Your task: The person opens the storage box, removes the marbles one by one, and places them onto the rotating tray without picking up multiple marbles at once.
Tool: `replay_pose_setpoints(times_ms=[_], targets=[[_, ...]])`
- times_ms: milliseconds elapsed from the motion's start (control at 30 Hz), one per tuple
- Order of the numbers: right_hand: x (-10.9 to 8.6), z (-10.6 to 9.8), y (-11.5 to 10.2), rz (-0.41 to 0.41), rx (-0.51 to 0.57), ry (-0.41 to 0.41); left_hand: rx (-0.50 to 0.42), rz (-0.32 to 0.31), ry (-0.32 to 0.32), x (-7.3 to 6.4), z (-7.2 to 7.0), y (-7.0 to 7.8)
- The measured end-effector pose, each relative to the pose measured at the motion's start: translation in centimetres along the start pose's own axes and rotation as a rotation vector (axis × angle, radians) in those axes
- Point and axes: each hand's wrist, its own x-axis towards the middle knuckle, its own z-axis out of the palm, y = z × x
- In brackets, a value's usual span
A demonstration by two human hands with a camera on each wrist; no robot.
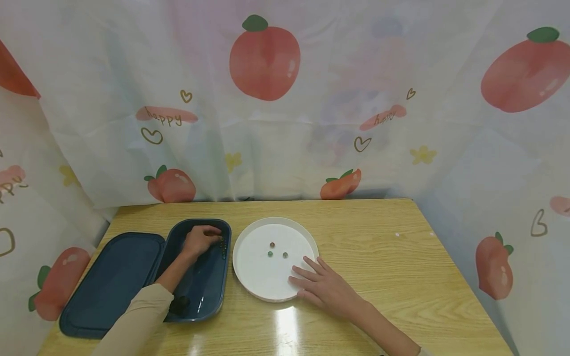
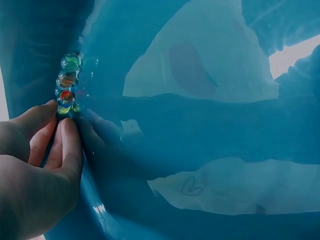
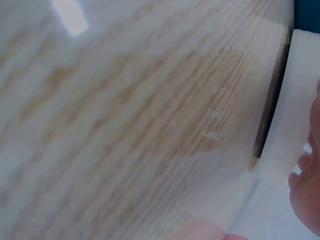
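Inside the deep blue tray point(image 1: 196, 291), my left hand point(image 1: 201, 241) reaches to the far right wall. A row of glass marbles point(image 2: 67, 80) lies along that wall, clear with green, orange and red swirls. The left thumb and fingertips are at the nearest marble point(image 2: 65, 109); whether they pinch it cannot be told. My right hand point(image 1: 327, 289) has its fingers spread over the near right rim of a round white plate point(image 1: 256, 284). Three marbles lie apart on the plate, one brown point(image 1: 272, 244) and two greenish point(image 1: 270, 254).
A flat blue lid point(image 1: 116, 282) lies left of the tray, against it. Near the tray's front left corner is a dark round patch point(image 1: 179, 305), its kind unclear. The wooden table point(image 1: 378, 237) meets a fruit-printed curtain point(image 1: 289, 148) at the back.
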Motion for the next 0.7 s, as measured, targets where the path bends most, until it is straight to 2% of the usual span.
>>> replay_pose_setpoints(times_ms=[333,700], targets=[[0.05,0.02,0.04,-0.006,-0.011,0.003,0.094,0.044,0.016,0.22,0.27,0.04],[0.12,-0.06,-0.04,0.01,-0.004,-0.014,0.131,0.115,0.013,0.18,0.09,0.46]])
